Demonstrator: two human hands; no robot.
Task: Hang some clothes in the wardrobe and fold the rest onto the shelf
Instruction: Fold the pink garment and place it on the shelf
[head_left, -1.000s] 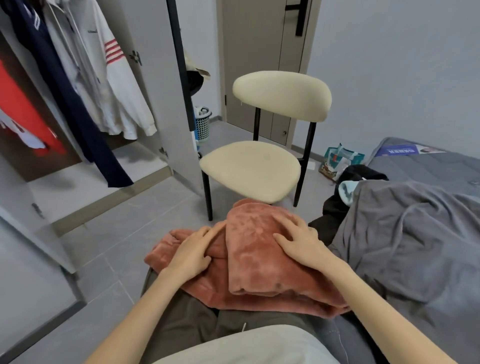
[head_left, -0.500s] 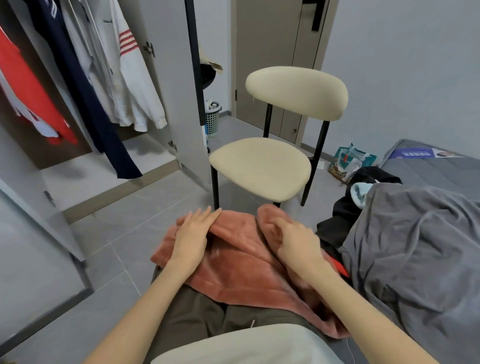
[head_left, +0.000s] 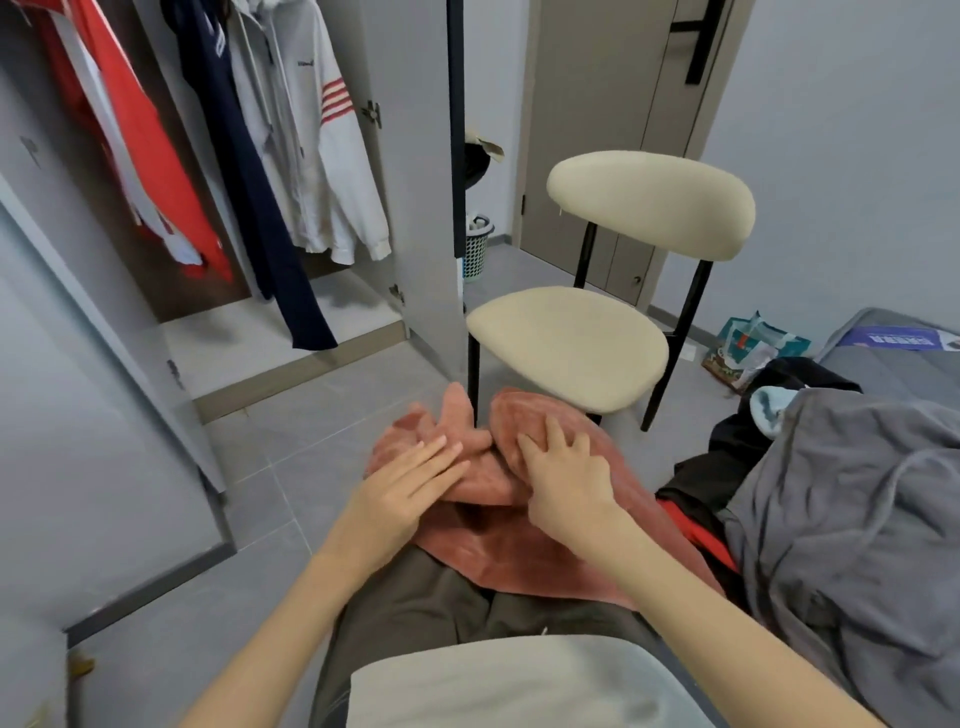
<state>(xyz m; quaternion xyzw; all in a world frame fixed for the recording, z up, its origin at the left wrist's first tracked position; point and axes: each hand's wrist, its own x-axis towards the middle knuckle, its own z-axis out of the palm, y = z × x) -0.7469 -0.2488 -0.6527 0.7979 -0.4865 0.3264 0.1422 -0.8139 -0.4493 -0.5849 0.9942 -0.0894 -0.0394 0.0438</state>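
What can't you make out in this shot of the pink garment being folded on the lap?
- Pink garment, head view: its type is unclear; bunched folds and both hands cover it.
- Left hand: motion-blurred, so fingertip contact is unclear.
- Right hand: thumb hidden beneath the palm.
- Wardrobe: rail and hangers cut off by the top edge.
- White jacket: chest logo too small to read.

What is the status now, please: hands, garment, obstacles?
Left hand flat on pink garment, right hand gripping its fold. Garment on lap, half folded. Chair stands close ahead.

Grey tiled floor (head_left: 291, 519); cream chair (head_left: 566, 343) before a taupe door (head_left: 597, 130); grey walls (head_left: 841, 156).
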